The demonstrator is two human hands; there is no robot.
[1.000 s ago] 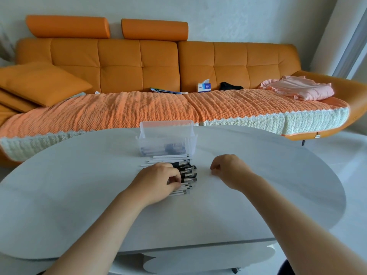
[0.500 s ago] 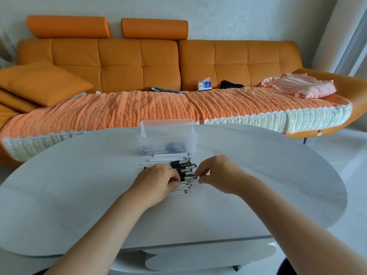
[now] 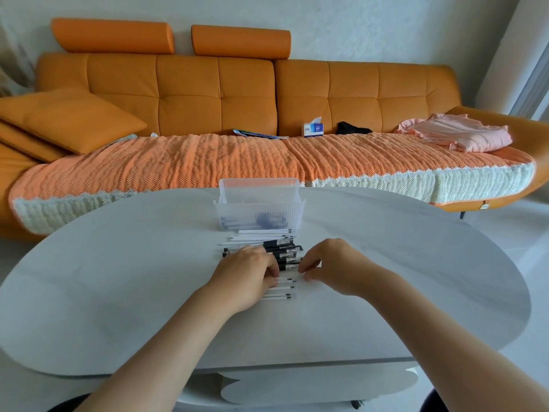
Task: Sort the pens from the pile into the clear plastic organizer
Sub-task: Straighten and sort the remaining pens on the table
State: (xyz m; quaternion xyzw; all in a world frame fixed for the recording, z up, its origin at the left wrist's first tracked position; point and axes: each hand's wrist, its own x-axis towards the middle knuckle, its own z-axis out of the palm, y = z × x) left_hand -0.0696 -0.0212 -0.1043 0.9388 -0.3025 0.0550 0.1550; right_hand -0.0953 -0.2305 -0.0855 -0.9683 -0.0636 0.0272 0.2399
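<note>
Your pile of pens (image 3: 282, 249) lies on the tabletop (image 3: 118, 278) just near of the clear plastic organizer (image 3: 258, 203), the pens lined up left to right so each can be lifted by one end. Your left hand (image 3: 249, 273) sits on the left part of the pile with its fingers (image 3: 271, 270) curled down over the pens, probably to keep the rest from rolling. Whether they grip one or only pin the pile, I cannot tell. Your right hand (image 3: 335, 264) meets the pile from the right, and its thumb and forefinger seem to pinch the end of a dark pen (image 3: 289, 266) to draw it free.

Through the organizer's ribbed near wall you can see a few dark pens already lying in the low near compartment. What the taller far compartment holds is unclear. Most pens are not yet sorted, so the task looks early.
</note>
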